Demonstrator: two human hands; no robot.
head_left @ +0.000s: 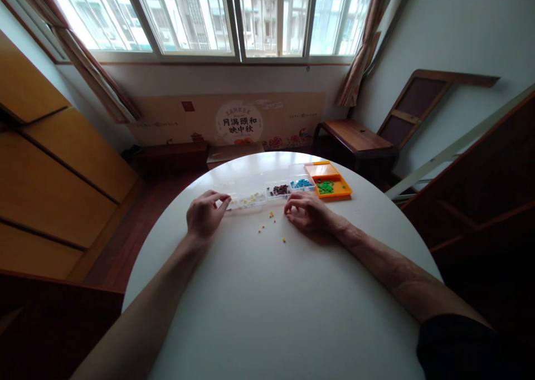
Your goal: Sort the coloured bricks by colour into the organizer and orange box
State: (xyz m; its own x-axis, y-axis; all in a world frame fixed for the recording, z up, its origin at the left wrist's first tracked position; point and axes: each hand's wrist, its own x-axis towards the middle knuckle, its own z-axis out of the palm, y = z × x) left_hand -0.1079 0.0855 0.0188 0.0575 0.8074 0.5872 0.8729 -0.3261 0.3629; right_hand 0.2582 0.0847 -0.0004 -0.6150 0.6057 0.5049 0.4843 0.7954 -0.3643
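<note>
My left hand (206, 214) is closed in a pinch at the left end of a clear plastic box (261, 203) that holds small pale yellow pieces (249, 199). Whatever lies between those fingertips is too small to make out. Resting on the table, my right hand (308, 211) has its fingers curled together; anything in them is hidden. Several loose yellow pieces (271, 215) lie on the white tabletop between the hands. Behind the right hand, clear compartments hold dark brown pieces (280, 190) and blue pieces (301, 184).
An orange box (348, 189) with its lid open holds green pieces (325, 187) at the back right of the round white table (267, 313). Beyond the table stand a wooden chair (355, 135) and a printed cardboard panel (288, 112) under the window.
</note>
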